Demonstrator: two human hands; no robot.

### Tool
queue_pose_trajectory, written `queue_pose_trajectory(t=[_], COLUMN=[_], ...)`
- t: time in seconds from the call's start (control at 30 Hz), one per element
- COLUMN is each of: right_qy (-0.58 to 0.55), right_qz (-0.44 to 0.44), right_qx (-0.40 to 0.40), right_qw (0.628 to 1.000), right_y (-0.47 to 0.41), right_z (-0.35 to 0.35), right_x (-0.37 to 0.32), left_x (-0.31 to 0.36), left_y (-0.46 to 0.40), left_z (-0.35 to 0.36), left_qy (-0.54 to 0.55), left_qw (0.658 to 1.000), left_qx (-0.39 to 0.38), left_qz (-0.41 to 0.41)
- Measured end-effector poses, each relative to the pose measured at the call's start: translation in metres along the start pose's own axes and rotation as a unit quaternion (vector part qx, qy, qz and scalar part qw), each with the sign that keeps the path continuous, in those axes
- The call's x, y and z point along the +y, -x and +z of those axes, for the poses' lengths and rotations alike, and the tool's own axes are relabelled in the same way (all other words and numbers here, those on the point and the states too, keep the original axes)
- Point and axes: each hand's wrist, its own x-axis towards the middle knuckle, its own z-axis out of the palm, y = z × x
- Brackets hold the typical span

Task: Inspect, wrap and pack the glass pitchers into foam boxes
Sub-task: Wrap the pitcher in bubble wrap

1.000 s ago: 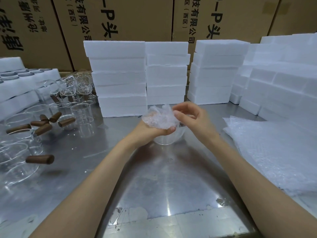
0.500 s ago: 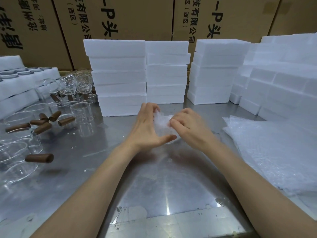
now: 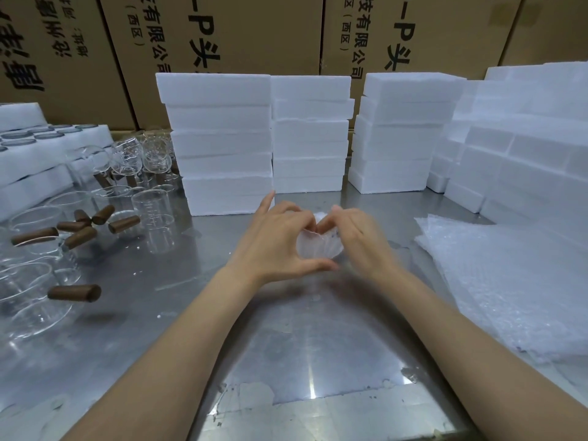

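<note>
Two hands [image 3: 318, 243], gripping wrapped pitcher [image 3: 319, 248]

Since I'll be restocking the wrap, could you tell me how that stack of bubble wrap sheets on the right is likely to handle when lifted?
The bubble wrap sheets look thin and rumpled, so probably floppy and light. Their loose, uneven stacking suggests the top sheets may slide off.

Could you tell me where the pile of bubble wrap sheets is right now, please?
In the head view, the bubble wrap sheets lie on the metal table at the right, beside the right hand and before the foam boxes.
</note>
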Motion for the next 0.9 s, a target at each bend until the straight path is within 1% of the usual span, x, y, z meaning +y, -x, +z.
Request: queue_pose_trajectory(t=[0.13, 0.2, 0.27, 0.33, 0.43, 0.5, 0.57, 0.6, 0.73, 0.9], right_qy=[-0.098, -0.094, -0.082, -0.046, -0.002, -0.002, -0.006, -0.007, -0.002, 0.002], right_qz=[0.030, 0.033, 0.034, 0.021, 0.010, 0.050, 0.101, 0.119, 0.136, 0.141], right_qx=[0.079, 0.100, 0.100, 0.098, 0.106, 0.112, 0.103, 0.094, 0.076, 0.070], right_qw=[0.992, 0.990, 0.991, 0.994, 0.994, 0.992, 0.990, 0.988, 0.988, 0.988], right_y=[-0.002, -0.002, -0.003, -0.003, -0.004, -0.006, -0.007, -0.007, -0.007, -0.006], right_z=[-0.001, -0.002, -0.001, 0.000, 0.002, 0.002, 0.002, 0.002, 0.004, 0.005], right_x=[0.001, 0.001, 0.001, 0.001, 0.004, 0.009, 0.013, 0.014, 0.016, 0.013], left_x=[-0.003, -0.004, -0.004, -0.003, 0.001, 0.004, 0.006, 0.007, 0.011, 0.010], left_y=[0.000, -0.001, -0.004, -0.007, -0.005, -0.002, 0.000, 0.000, -0.003, -0.004], left_z=[0.002, 0.003, 0.003, 0.004, 0.004, 0.005, 0.005, 0.005, 0.009, 0.010], left_qy=[-0.029, -0.029, -0.033, -0.043, -0.060, -0.060, -0.038, -0.025, -0.030, -0.032], left_qw=[0.999, 0.998, 0.997, 0.996, 0.996, 0.997, 0.999, 0.999, 0.999, 0.998], left_qx=[-0.046, -0.055, -0.070, -0.081, -0.068, -0.035, 0.003, 0.009, -0.029, -0.043], left_qz=[0.001, -0.006, -0.012, -0.021, -0.026, -0.021, -0.019, -0.020, -0.017, -0.033])
